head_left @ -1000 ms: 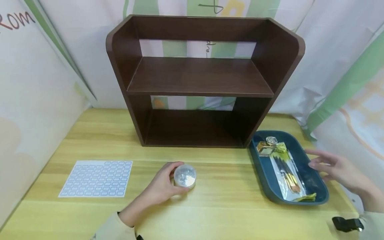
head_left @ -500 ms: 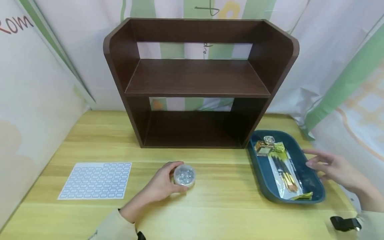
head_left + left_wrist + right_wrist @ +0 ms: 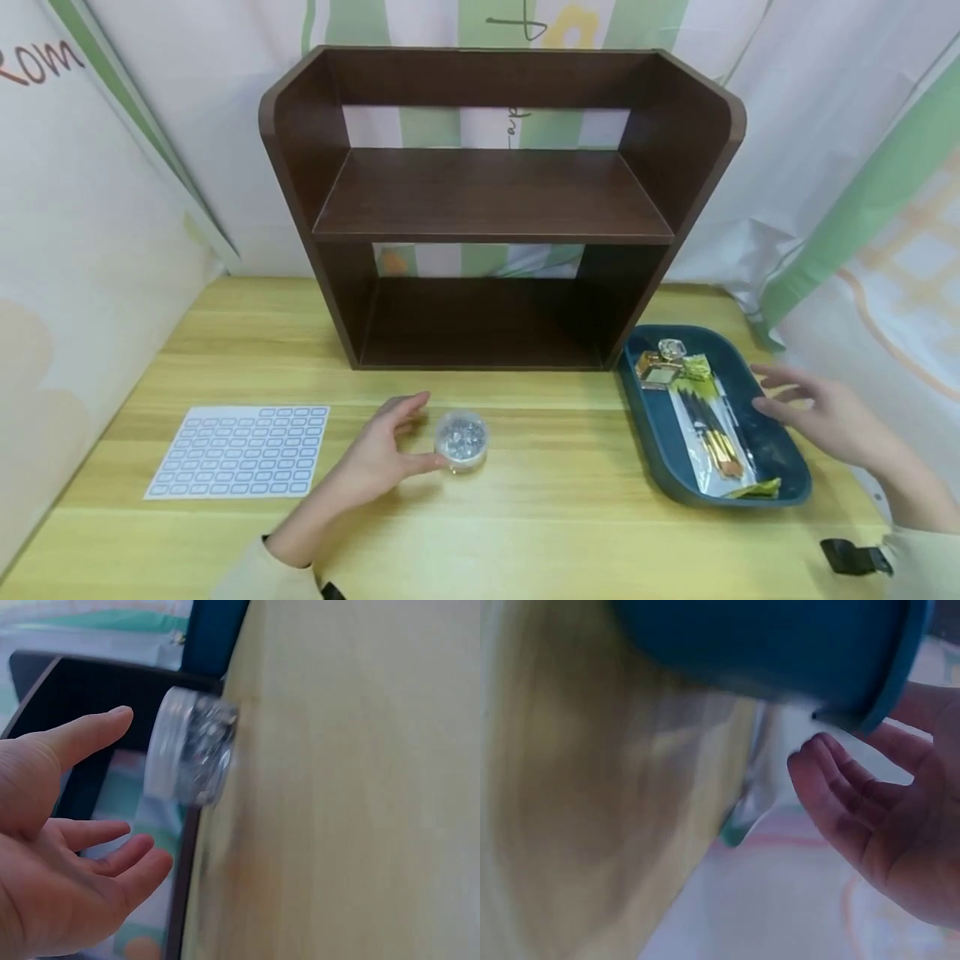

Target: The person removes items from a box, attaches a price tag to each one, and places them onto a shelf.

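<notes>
A small round clear jar [image 3: 461,439] with silvery bits inside stands on the wooden table. My left hand [image 3: 378,454] is just left of it, thumb and fingers spread; in the left wrist view the jar [image 3: 191,746] stands apart from the fingertips. At the right, my right hand [image 3: 828,417] hovers at the right rim of a dark blue tray [image 3: 660,450], fingers loosely bent and holding nothing. Inside the tray lie a gold perfume bottle [image 3: 660,368] with a clear stopper and a packet of makeup brushes [image 3: 712,437]. The right wrist view has the tray's wall [image 3: 780,645] beside my fingers.
A dark brown two-tier shelf [image 3: 487,196] stands at the back of the table [image 3: 525,533], its lower right corner close to the tray. A sheet of blue-framed labels [image 3: 240,452] lies on the left. Printed curtains [image 3: 97,208] enclose the back and sides.
My left hand has let go of the jar and drawn back left, its fingers spreading. The jar stays where it was. My right hand has shifted slightly left over the tray's rim.
</notes>
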`<act>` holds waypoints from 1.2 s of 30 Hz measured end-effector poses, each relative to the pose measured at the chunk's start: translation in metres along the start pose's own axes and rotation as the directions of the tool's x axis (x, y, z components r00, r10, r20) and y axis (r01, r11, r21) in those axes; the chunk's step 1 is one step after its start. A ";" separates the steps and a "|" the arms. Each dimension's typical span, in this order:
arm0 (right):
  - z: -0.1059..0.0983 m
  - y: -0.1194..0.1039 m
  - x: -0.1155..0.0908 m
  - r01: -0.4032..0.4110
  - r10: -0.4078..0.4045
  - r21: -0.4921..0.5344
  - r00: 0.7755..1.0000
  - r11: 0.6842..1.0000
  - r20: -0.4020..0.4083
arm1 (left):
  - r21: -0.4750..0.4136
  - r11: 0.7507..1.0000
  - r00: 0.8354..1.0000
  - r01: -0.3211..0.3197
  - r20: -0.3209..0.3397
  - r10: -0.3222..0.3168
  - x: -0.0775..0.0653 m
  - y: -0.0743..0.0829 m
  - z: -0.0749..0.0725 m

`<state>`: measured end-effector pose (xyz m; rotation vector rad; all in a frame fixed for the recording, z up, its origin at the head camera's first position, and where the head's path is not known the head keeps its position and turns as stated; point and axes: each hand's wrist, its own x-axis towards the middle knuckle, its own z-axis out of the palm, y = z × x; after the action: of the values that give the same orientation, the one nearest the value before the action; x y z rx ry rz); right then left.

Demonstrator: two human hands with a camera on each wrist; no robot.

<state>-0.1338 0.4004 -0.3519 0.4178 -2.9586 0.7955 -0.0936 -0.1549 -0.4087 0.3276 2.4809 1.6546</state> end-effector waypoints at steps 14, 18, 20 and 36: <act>0.021 -0.126 0.043 0.237 -0.237 -0.006 0.969 0.971 -0.066 | 0.130 0.990 0.971 0.055 -0.238 -0.023 -0.041 -0.019 -0.093; 0.035 -0.157 0.057 0.325 -0.324 0.028 0.945 0.945 -0.033 | 0.190 0.969 0.956 0.156 -0.275 -0.100 -0.053 -0.024 -0.116; 0.041 -0.170 0.062 0.332 -0.332 0.037 0.943 0.943 -0.003 | 0.230 0.949 0.949 0.217 -0.276 -0.150 -0.057 -0.028 -0.126; 0.097 -0.244 0.120 0.404 -0.453 0.277 0.880 0.872 0.142 | 0.537 0.767 0.932 0.351 -0.279 -0.232 -0.074 -0.060 -0.158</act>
<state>-0.1809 0.1196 -0.3034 1.1933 -2.7645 1.1013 -0.0652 -0.3371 -0.4041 -0.1828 2.9522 0.8091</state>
